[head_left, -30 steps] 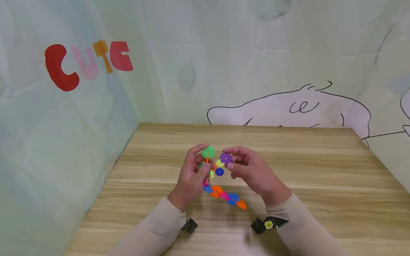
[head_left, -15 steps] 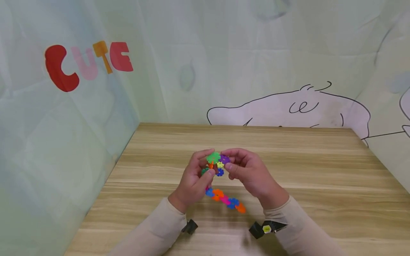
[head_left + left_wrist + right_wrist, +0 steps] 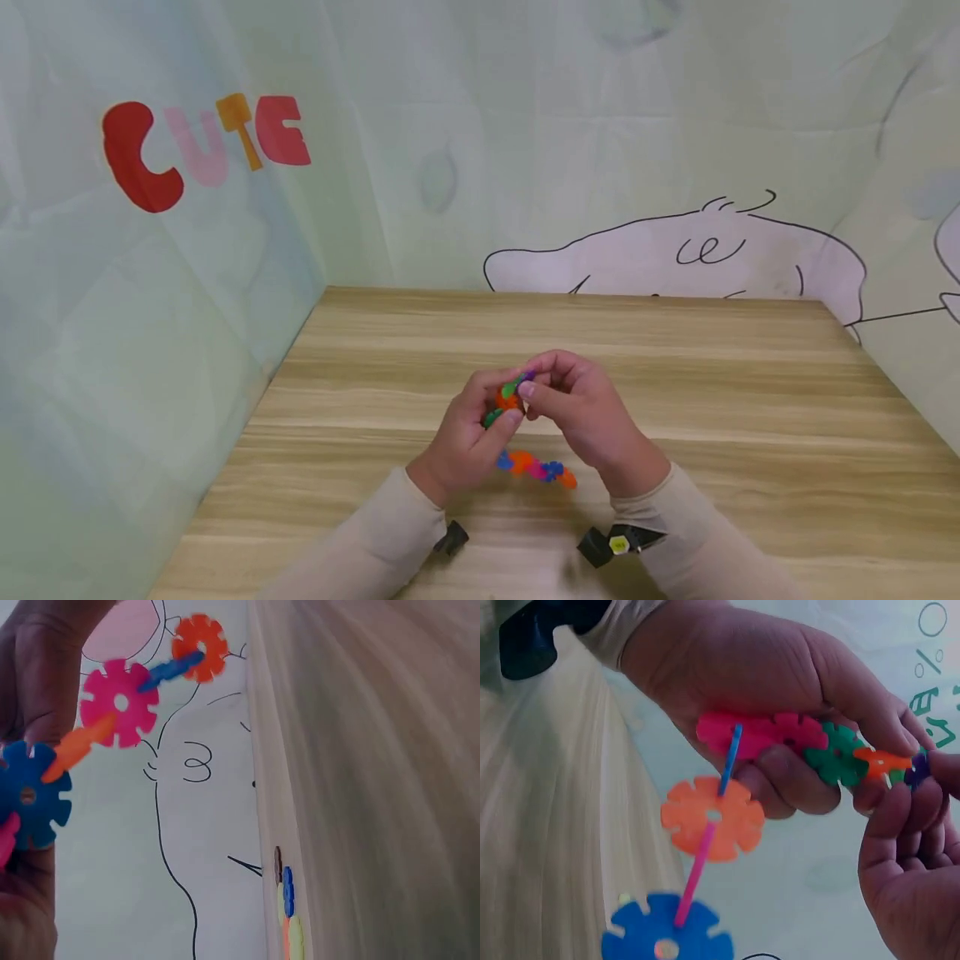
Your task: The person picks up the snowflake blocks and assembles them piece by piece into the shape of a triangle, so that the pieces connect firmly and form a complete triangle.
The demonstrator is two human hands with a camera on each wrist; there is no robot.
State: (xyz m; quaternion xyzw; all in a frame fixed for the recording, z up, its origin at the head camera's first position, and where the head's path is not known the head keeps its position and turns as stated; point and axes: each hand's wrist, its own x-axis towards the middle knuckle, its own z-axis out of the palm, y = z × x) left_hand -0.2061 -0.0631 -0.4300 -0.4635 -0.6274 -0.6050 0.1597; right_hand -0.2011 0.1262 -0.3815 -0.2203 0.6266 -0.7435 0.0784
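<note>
My left hand [image 3: 468, 433] grips a chain of interlocked plastic snowflake discs [image 3: 536, 469], which hangs from it toward the right over the table. At the chain's upper end, a light green disc [image 3: 510, 389] stands above an orange disc [image 3: 509, 400]. Thumb and fingertips of my right hand [image 3: 592, 408] pinch a purple disc [image 3: 529, 376] right at the green one. In the right wrist view, pink [image 3: 727, 733], dark green [image 3: 838, 755] and orange pieces line up along the left hand toward the purple disc [image 3: 919, 771]. The hanging part appears in the left wrist view, ending in an orange disc [image 3: 201, 646].
Several loose discs lie on the wooden table [image 3: 675, 367]; a blue disc [image 3: 289, 891] and a yellow disc [image 3: 296, 939] show in the left wrist view. In the head view the hands hide them. A printed fabric wall [image 3: 420, 208] borders the table behind and at the sides.
The right hand has brought the purple disc against the green one. Both discs have turned nearly edge-on, and the left hand has moved right and slightly down with the chain.
</note>
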